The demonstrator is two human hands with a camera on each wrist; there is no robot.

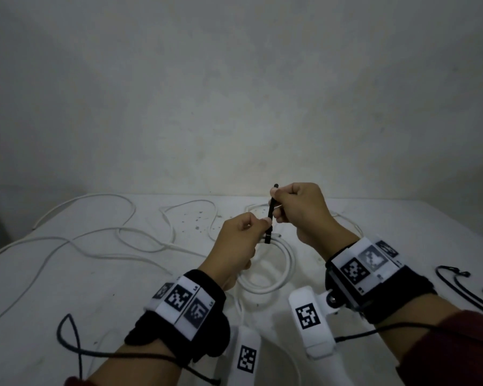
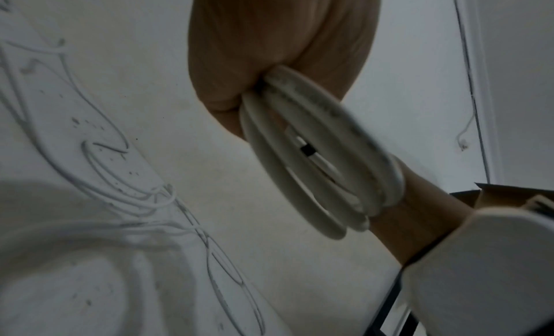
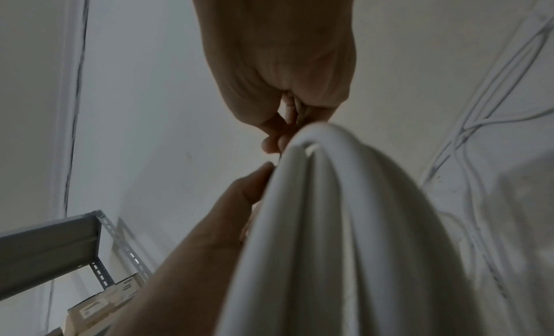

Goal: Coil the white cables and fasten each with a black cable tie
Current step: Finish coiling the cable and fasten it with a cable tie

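Left hand [image 1: 239,240] grips coiled cable [image 1: 273,270] | right hand [image 1: 301,210] pinches half-hidden black tie [image 1: 270,215]

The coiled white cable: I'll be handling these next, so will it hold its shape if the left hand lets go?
Probably not fully. The coiled white cable looks springy; its loops already spread apart in the left hand. The black cable tie, pinched by the right hand, seems not yet cinched, so loops could fan out.
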